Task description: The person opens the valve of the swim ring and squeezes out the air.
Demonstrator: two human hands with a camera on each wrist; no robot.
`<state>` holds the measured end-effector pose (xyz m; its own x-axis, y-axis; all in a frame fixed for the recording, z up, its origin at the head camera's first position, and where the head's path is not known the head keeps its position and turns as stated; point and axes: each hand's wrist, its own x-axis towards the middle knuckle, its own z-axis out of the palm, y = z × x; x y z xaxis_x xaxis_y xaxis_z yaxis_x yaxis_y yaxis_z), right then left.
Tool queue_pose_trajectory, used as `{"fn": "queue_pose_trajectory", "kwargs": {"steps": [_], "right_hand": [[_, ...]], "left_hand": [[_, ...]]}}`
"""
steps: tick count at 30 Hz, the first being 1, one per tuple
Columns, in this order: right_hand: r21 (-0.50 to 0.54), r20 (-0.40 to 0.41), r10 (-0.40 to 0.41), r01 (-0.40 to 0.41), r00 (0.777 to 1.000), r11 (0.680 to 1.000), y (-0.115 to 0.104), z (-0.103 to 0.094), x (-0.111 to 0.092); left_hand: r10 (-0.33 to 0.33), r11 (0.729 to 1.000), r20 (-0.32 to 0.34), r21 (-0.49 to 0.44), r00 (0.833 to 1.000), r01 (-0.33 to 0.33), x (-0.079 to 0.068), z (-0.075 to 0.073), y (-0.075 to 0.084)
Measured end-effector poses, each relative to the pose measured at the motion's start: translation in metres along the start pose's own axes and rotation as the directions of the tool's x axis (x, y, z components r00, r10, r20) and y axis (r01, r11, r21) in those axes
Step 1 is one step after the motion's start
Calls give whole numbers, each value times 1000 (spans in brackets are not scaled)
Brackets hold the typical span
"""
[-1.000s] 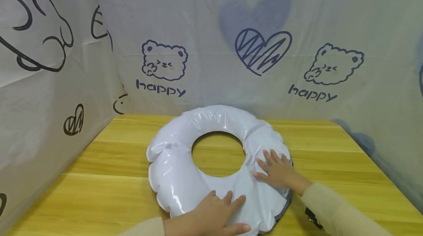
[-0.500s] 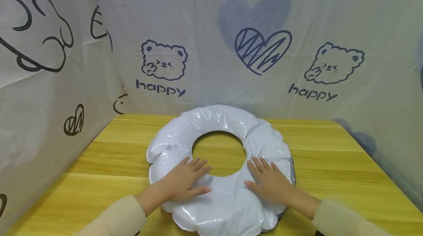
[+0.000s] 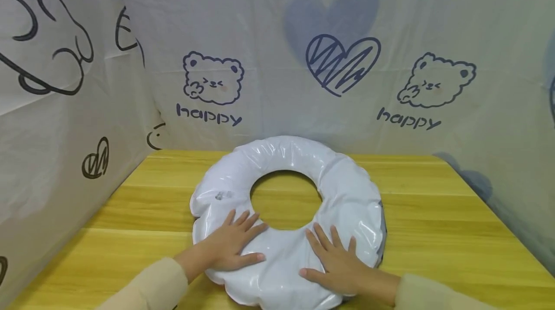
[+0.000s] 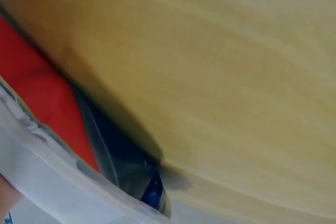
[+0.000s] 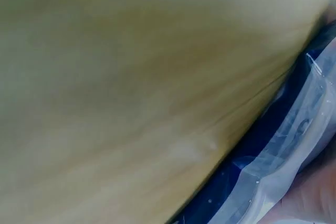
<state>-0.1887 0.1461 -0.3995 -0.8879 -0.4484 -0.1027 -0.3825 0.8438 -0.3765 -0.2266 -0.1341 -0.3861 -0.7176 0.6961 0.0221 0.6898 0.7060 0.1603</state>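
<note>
A white inflatable swim ring [image 3: 286,153] lies flat on the table, its surface glossy and wrinkled, with a small valve at its left side. My left hand [image 3: 230,245] rests on the ring's near left part, fingers spread and straight. On the near right part lies my right hand [image 3: 340,264], also with spread, straight fingers. In the left wrist view the swim ring's [image 4: 52,156] underside shows red and dark blue. The right wrist view catches the ring's [image 5: 283,156] clear seam and dark blue underside, with a bit of the right hand [image 5: 310,198].
The yellow wood-grain table [image 3: 433,213] extends to both sides of the ring. Behind it hangs a pale cloth [image 3: 269,59] printed with bears and hearts. Another stretch of cloth borders the left side, and more hangs at the right.
My left hand has moved from the ring's near edge up to its left part. My right hand has slid from the right side toward the near middle. The ring has stayed about in place.
</note>
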Motion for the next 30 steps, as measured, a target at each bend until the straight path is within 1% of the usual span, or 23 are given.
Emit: {"fn": "queue_pose_trajectory", "kwargs": {"steps": [4,7,11,13,15,17,19,23,24,26,30], "right_hand": [[-63,37,-57,59,998,996,13,-4,5],[-95,75,-106,113,992,989,25,-11,9],[-128,115,-176,190,978,973,41,-19,13],[-146,113,-214,230,970,962,48,-23,15],[-175,95,-251,265,963,948,55,-26,17],[-203,63,-281,288,958,936,62,-29,18],[-229,34,-290,290,957,929,68,-32,19],[-260,-9,-278,266,961,928,78,-37,22],[-267,-21,-276,261,961,928,80,-39,23],[-306,-54,-293,263,955,915,85,-41,24],[-407,-126,-318,243,940,881,93,-46,28]], "left_hand": [[-76,997,7,-7,997,76,-2,7,10],[-146,989,14,-17,989,146,1,10,23],[-224,974,49,1,973,225,7,7,44],[-252,968,67,21,965,251,11,5,55],[-268,963,82,52,960,264,15,2,64],[-272,960,92,93,958,264,20,0,72],[-265,957,100,153,959,248,25,-2,79],[-219,953,101,237,971,190,35,-7,87],[-208,954,101,240,973,179,37,-9,89],[-189,959,106,232,976,161,41,-11,93],[-182,966,139,208,973,151,47,-12,100]]}}
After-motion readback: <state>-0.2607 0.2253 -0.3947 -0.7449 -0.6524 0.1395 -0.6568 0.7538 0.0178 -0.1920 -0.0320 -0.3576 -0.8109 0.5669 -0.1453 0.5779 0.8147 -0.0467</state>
